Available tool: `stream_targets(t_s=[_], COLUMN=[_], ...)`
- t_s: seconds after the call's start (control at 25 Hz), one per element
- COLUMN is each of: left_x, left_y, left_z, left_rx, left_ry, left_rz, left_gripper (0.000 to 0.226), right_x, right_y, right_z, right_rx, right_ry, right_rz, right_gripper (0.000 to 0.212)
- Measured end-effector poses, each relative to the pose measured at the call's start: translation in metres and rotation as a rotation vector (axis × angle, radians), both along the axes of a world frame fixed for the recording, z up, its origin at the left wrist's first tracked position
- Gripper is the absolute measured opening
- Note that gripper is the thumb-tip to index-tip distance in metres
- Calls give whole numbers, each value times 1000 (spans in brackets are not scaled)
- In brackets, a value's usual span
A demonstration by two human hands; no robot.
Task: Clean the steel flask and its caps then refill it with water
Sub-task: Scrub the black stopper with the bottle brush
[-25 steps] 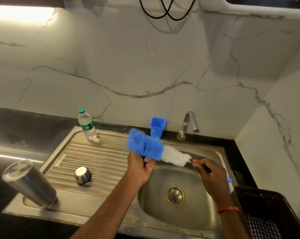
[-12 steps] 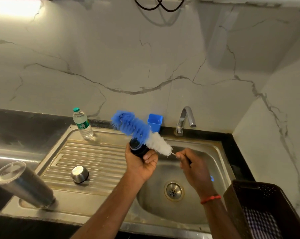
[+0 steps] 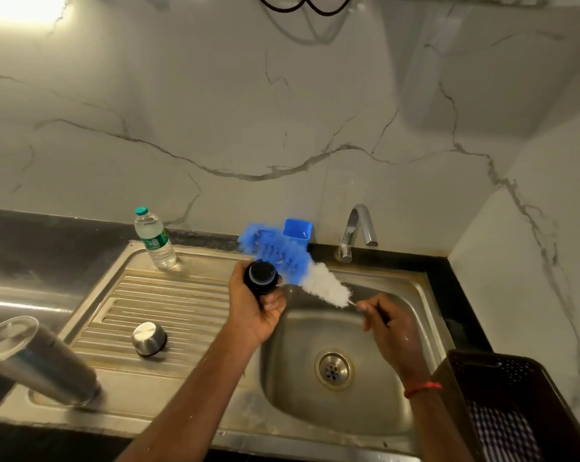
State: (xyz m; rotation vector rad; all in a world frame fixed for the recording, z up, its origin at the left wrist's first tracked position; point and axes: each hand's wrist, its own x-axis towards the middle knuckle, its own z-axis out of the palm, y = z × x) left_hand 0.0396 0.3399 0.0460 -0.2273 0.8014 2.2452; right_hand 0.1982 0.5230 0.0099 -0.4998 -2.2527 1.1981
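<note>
Over the sink basin (image 3: 331, 415) my left hand (image 3: 255, 311) grips a black inner cap (image 3: 261, 276), its round top facing me. My right hand (image 3: 386, 323) pinches the thin handle of a bottle brush (image 3: 293, 265) with blue and white bristles; the blue bristles lie against the far side of the cap. The steel flask (image 3: 38, 360) stands upside down at the front left corner of the drainboard (image 3: 168, 305). A small steel outer cap (image 3: 149, 338) sits upside down on the drainboard's ridges.
A plastic water bottle (image 3: 155, 240) stands at the drainboard's back edge. A blue plastic cup (image 3: 297, 231) and the tap (image 3: 356, 231) are behind the basin. A dark plastic basket (image 3: 515, 408) holding checked cloth sits at the right. The black counter (image 3: 48, 248) extends left.
The brush has swung so its blue end points up and back. The black cap, hidden behind the bristles before, now shows in my left hand. My right hand moved slightly left.
</note>
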Motion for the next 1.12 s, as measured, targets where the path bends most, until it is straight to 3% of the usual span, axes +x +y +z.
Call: stream_targets(t_s=[0.16,0.24,0.48,0.64,0.92,1.12], left_x=[-16,-23,-39,-48,-60,-69], left_y=[3,9,27,31,25,22], left_z=[-5,-5,-1,-9,-22,-24], left_rx=[-83,-111,-176,-106,-62,-67], left_ry=[1,6,-6,-32,-81,-102], left_rz=[33,35,53,25,-13,-24], left_gripper=[30,27,43,45,33,33], right_x=[2,-12,-56,-87,-115,-152], right_y=[7,5,1,1,0,19], right_z=[-3,2,18,21,15,46], right_rx=[-205,-298,-583,-736,-698,-781], right_ry=[-114,-143,-160,-91,-86,99], right_rz=[-149,-115,36,115,140,145], right_gripper=[17,14,37,43,21,27])
